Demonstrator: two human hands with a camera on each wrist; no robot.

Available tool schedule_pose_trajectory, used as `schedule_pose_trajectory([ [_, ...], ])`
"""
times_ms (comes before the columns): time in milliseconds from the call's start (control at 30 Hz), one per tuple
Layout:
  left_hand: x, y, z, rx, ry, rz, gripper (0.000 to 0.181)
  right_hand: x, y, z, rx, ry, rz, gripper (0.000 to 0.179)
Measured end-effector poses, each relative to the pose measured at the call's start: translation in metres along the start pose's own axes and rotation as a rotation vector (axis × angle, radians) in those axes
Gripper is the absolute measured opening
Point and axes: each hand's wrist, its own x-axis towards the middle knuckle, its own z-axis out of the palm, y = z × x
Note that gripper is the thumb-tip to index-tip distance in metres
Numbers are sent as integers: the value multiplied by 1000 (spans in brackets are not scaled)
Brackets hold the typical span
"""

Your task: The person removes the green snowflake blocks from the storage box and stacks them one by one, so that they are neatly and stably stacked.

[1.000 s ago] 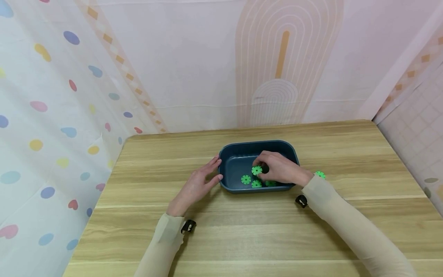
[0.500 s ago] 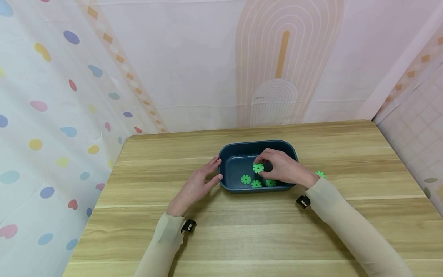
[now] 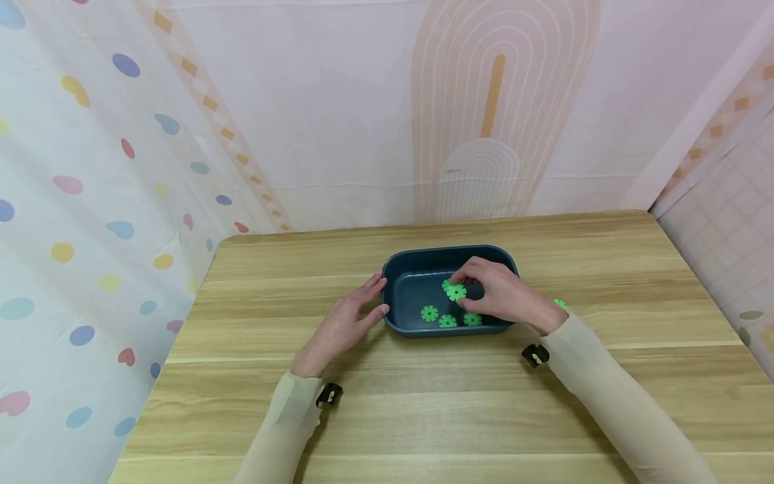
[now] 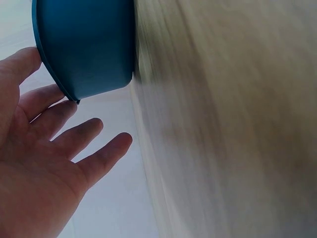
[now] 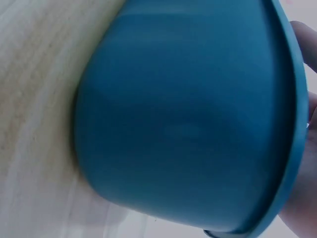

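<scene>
In the head view a dark blue rectangular bin stands on the table. My left hand rests its thumb and fingertips at the bin's left end, fingers spread; in the left wrist view, fingers lie at the rim. My right hand reaches inside over the right end and pinches a green notched snowflake disc between thumb and fingers. Another green disc shows partly behind the held one. Several more, such as this flat green disc, lie on the bin floor. The bin wall hides most of my right hand in the right wrist view.
Past the bin's right end, another green piece lies on the wooden table, partly behind my right forearm. Each wrist carries a small black device. A patterned curtain hangs behind the table and along its left side.
My right hand has drawn slightly up and to the right inside the bin with the pinched disc, and a second disc now shows behind it. The left hand and bin stay put.
</scene>
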Motion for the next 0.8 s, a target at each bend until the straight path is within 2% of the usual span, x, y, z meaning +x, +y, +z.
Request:
schedule_pose_trajectory([
  [333,1,-2,0,6,0,7,57,-11,4,-7,36,36,27,30],
  [633,1,-2,-1,0,-12,-14,57,-23,9,-17,41,64,85,32],
  [800,2,-2,-1,-1,-9,-11,57,-30,13,-23,47,88,86,31],
])
